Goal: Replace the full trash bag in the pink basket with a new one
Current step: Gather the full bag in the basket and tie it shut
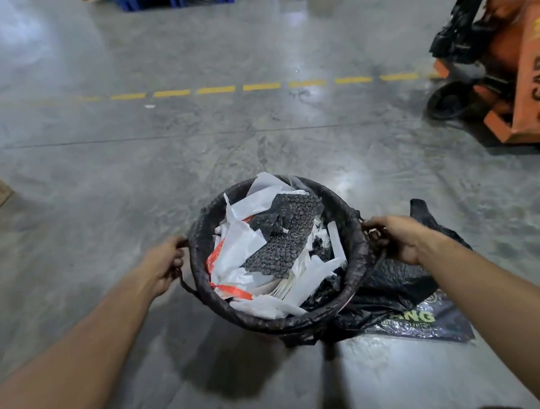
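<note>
Gripping the full black trash bag at its rim, your left hand and right hand pinch its handles (paper scraps, bubble wrap inside); "CAR" marks the orange pallet jack

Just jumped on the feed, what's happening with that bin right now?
A person is working on a full trash bag that lines a basket on the concrete floor. The left hand grips the bag's handle at the left rim, and the right hand grips the handle at the right rim. The bag is packed with white plastic and dark bubble wrap and has not been lifted out. Another black bag lies on the floor to the right, against the basket.
</note>
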`<state>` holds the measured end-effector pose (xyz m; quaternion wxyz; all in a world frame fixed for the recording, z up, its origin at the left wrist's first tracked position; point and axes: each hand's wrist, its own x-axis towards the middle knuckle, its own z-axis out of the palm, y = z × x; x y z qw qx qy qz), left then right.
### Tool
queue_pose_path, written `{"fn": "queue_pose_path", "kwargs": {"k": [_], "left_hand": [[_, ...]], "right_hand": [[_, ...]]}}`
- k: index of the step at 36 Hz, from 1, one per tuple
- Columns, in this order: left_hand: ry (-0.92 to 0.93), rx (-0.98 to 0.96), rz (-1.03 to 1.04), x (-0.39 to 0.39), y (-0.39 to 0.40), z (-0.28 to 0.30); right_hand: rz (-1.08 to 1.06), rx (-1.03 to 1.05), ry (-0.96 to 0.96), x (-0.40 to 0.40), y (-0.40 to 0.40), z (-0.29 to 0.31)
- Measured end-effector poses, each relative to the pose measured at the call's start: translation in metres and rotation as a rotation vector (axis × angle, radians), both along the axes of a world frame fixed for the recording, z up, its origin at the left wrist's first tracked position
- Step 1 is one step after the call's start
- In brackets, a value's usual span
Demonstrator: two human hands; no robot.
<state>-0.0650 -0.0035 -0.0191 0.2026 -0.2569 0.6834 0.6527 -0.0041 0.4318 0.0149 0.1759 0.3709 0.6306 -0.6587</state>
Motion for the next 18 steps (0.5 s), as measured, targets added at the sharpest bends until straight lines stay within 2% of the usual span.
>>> {"fn": "queue_pose_path", "kwargs": {"k": [3, 6, 8, 10, 14, 16, 18], "left_hand": [[0.041, 0.096, 0.092, -0.011, -0.002, 0.023], [0.040, 0.160, 0.049, -0.017, 0.011, 0.048], [0.030, 0.074, -0.072, -0.021, 0.019, 0.058], [0.021, -0.040, -0.152, -0.026, 0.027, 0.061], [0.178, -0.299, -0.066, -0.033, 0.045, 0.073], [0.260, -0.200, -0.006, -0.038, 0.051, 0.078], [0.308, -0.024, 0.027, -0.041, 0.056, 0.084]], "right_hand": [[-0.016, 0.049, 0.085, -0.010, 0.006, 0.014], [-0.068, -0.007, 0.146, -0.023, 0.001, 0.029], [-0.075, -0.047, 0.140, -0.033, -0.006, 0.034], [0.024, -0.046, 0.109, -0.041, -0.014, 0.039], [0.151, 0.189, 0.109, -0.054, -0.030, 0.048], [0.110, 0.290, 0.177, -0.060, -0.038, 0.052], [0.042, 0.275, 0.283, -0.066, -0.044, 0.057]]}}
